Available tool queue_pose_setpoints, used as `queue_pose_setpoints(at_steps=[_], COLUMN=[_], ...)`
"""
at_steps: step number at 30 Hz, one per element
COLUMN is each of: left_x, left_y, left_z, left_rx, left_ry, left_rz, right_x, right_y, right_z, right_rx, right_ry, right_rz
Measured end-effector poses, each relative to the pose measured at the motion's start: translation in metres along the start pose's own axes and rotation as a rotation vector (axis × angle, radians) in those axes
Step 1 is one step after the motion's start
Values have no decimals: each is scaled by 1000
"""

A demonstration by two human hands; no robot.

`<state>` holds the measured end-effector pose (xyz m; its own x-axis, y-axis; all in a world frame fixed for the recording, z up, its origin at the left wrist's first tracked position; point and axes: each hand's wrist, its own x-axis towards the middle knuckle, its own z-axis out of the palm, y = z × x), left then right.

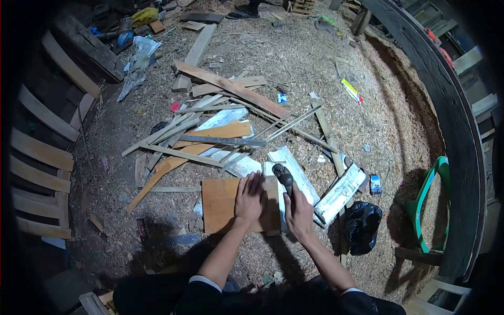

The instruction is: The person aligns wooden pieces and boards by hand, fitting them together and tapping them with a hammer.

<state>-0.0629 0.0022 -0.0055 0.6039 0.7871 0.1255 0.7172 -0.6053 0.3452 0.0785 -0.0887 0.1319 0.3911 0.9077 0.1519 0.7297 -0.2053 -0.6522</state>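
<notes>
A flat brown wooden board (pixel 219 202) lies in front of the person's body. My left hand (pixel 250 198) rests on the board near its right part, fingers stretched forward. To its right, my right hand (pixel 299 211) is wrapped round a dark tool (pixel 284 176) whose rounded end points forward. The tool's exact kind is unclear. Under and beside it is a pale strip at the board's right edge. A whitish metal-like channel piece (pixel 294 170) lies just beyond the right hand.
Wood strips (pixel 226 140) and a long plank (pixel 231 88) are piled ahead. At right are a whitish block (pixel 340 194), a black plastic bag (pixel 363 227), a blue packet (pixel 375 185) and a green plastic frame (pixel 418 210). Slatted wooden pieces (pixel 42 152) stand at left.
</notes>
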Motion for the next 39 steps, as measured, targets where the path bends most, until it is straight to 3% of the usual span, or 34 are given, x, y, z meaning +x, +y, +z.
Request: queue_pose_setpoints(at_steps=[6, 8, 9, 12, 16, 21, 23, 24, 26, 29, 30, 34, 39], left_x=[1, -1, 1, -5, 2, 2, 1, 0, -2, 2, 4, 3, 1], left_y=[4, 7, 6, 4, 2, 5, 1, 1, 0, 0, 3, 6, 1], left_z=[-5, -8, -10, -5, -1, -6, -2, 1, 6, 6, 0, -8, 5], left_rx=[47, 71, 64, 42, -44, 46, 68, 90, 92, 41, 44, 47, 20], left_ry=[-37, -57, -49, -103, -20, -48, -58, -57, -28, -14, -39, -76, 26], left_rz=[-31, -26, -8, -5, -16, -14, -13, 3, 19, 2, -8, -11, 6], right_x=[-13, -16, -16, -12, -13, 4, 2, 5, 5, -4, 2, 2, -7], right_y=[32, 46, 40, 30, 28, 34, 23, 19, 15, 35, 32, 29, 24], right_z=[21, 29, 25, 14, 12, 12, 4, 2, -1, 10, 8, 8, 4], right_rx=[67, -56, -5, 83, 105, -103, -45, -9, 27, -18, -131, -67, -9], right_ry=[6, -13, -18, 60, 96, -153, -58, 73, 123, -27, -211, -69, 71], right_rz=[-34, -25, 47, 24, 6, 41, 43, -85, -131, -79, 74, 1, -89])
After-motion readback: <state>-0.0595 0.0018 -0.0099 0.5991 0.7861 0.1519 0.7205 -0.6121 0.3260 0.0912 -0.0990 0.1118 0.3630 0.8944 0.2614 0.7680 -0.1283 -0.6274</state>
